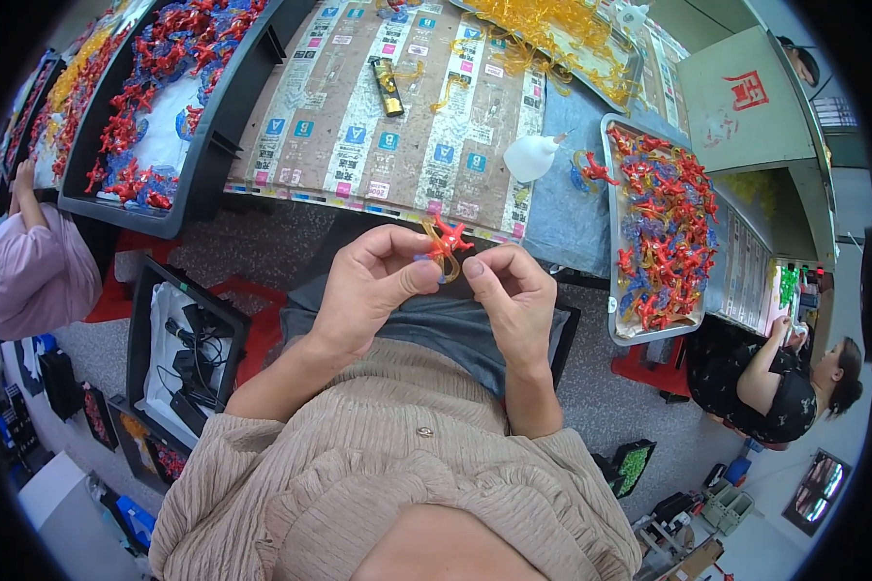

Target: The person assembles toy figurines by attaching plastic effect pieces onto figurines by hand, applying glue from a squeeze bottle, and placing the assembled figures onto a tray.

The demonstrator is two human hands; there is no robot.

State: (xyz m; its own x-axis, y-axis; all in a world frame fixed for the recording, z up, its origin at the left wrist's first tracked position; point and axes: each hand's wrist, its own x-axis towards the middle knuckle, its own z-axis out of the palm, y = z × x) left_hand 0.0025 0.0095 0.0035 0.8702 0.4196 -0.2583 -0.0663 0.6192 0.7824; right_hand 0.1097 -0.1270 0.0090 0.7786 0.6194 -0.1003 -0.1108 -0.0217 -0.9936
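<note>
Between my two hands, just off the table's front edge, is a small red plastic figure [449, 235] with a yellow loop hanging from it and a bit of blue beside it. My left hand [383, 281] pinches it between thumb and forefinger. My right hand [510, 290] is closed, its thumb and forefinger tips pressed together close to the figure's lower right; whether they grip part of it is too small to tell. On the table beyond are a white squeeze bottle [531, 158] with a thin tip and a black-and-gold tube-shaped piece [388, 87].
A metal tray [611, 290] of red, blue and yellow pieces stands at the right. Yellow strands fill another tray [634, 87] at the back. A black bin [196, 165] of red and blue pieces sits at the left. Co-workers sit on both sides; a black crate [150, 320] holds cables.
</note>
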